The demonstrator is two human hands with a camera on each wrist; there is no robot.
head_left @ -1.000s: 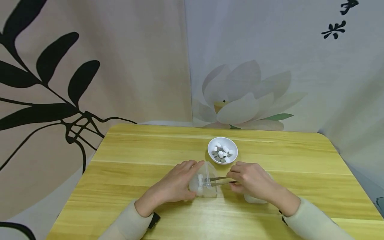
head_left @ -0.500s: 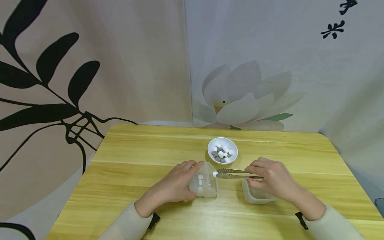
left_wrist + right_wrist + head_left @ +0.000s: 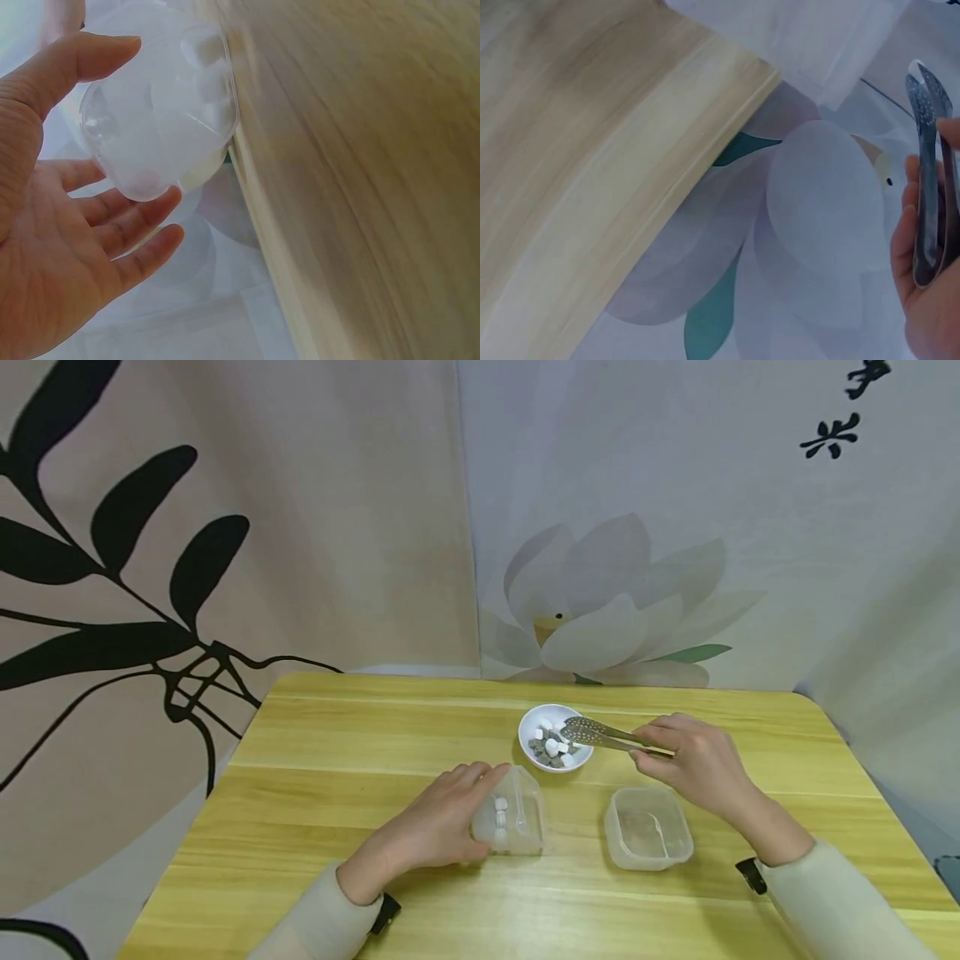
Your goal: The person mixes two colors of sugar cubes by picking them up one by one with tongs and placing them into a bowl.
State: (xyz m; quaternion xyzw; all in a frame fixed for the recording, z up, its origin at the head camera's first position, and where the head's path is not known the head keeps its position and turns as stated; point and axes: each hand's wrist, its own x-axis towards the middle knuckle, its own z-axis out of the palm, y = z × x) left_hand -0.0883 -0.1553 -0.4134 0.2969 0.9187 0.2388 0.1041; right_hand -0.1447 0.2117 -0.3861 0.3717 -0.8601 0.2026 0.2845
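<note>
My left hand (image 3: 438, 822) holds a clear plastic container (image 3: 528, 814) tipped on its side, its opening facing right. Thumb and fingers span the container in the left wrist view, where several white pieces (image 3: 212, 84) lie along its lower wall. In my right hand (image 3: 697, 760) is a pair of metal tongs (image 3: 611, 739) with perforated tips, reaching over the right side of a small white bowl (image 3: 528, 757). A white piece (image 3: 915, 67) sits between the tong tips in the right wrist view. White cubes (image 3: 552, 747) and grey pieces (image 3: 536, 745) fill the bowl.
A second translucent container (image 3: 648, 835) stands upright and uncovered on the wooden table (image 3: 337, 752), below my right hand. Behind the table's back edge hangs a printed curtain (image 3: 615, 527).
The tongs have come out of the tipped container with a white piece and moved up and right, then over the bowl. My left hand and its container stay put.
</note>
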